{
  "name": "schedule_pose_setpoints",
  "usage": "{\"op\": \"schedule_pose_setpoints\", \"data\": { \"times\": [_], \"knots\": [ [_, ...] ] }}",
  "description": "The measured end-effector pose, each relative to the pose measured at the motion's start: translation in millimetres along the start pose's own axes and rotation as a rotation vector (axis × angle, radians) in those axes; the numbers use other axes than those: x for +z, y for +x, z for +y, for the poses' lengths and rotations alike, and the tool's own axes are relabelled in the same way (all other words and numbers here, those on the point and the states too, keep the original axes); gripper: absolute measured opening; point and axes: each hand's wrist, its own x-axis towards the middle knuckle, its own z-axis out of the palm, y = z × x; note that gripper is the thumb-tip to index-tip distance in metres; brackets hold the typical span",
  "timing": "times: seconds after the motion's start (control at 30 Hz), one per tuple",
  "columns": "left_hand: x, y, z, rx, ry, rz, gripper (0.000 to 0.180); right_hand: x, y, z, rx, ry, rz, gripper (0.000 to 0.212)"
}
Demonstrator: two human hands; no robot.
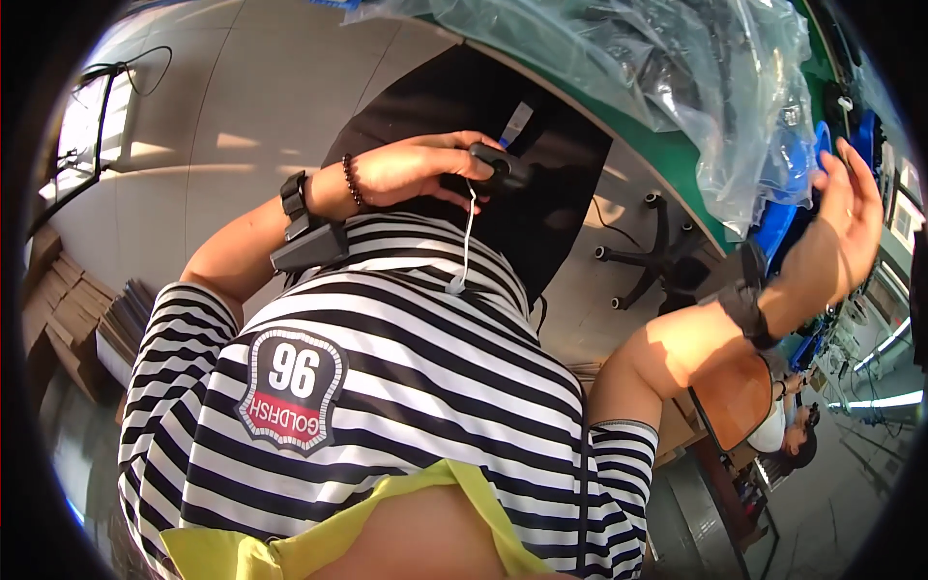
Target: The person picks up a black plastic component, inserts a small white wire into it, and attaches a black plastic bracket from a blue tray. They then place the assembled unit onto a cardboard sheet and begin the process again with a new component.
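Observation:
My left hand [416, 174] is closed around a small black rounded device [505, 168] above my lap. A thin white cord [469, 232] runs from beside the device down to the front of my striped shirt [406, 309]. On the right, my right hand [843, 217] is raised with its fingers stretched out and nothing visible in them. It is nearest to a blue plastic thing [771, 232] at the table's edge; whether they touch, I cannot tell. Black straps sit on both wrists, and the left one carries a grey box [309, 247].
Clear plastic bags [677, 58] lie across the green tabletop [662, 153] ahead and to the right. A wheeled chair base [659, 253] stands on the floor below. Cardboard [72, 309] is stacked at the left. Another person [797, 440] is farther off at the right, beyond an orange-brown chair back [735, 396].

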Motion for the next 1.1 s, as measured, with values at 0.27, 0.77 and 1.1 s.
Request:
{"op": "schedule_pose_setpoints", "data": {
  "times": [0.27,0.77,1.1],
  "knots": [
    [11,2,-4,-0.037,0.203,0.102,0.055,5,-128,-50,0.105,0.252,-0.412,0.023],
    [22,10,-4,-0.070,0.461,0.080,0.062,84,-202,26,0.025,0.139,-0.661,0.019],
    [20,11,-9,-0.146,0.486,0.120,0.052,89,-211,24,-0.235,-0.021,-0.677,0.022]
  ]
}}
